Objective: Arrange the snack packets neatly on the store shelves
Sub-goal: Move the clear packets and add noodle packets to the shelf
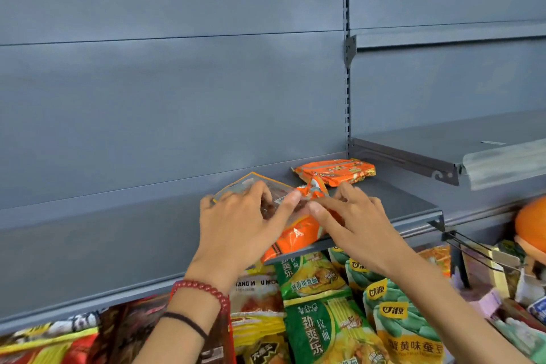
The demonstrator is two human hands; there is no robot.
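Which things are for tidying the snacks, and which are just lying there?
For the job: left hand, right hand, clear packet, front orange packet, back orange packet, grey shelf.
Just lying about: wire hook, plastic label strip.

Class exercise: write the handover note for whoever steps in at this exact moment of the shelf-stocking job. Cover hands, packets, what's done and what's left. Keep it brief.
Left hand: rests on the clear plastic packet of dark red snacks; whether it grips or only presses cannot be told.
Right hand: fingers fairly straight, touching the orange foil packet, which lies askew and overhangs the front edge of the grey metal shelf.
Done: a second orange packet lies flat at the back right of the shelf.
Left: straighten both handled packets, then shelve the heap of green and yellow packets below.
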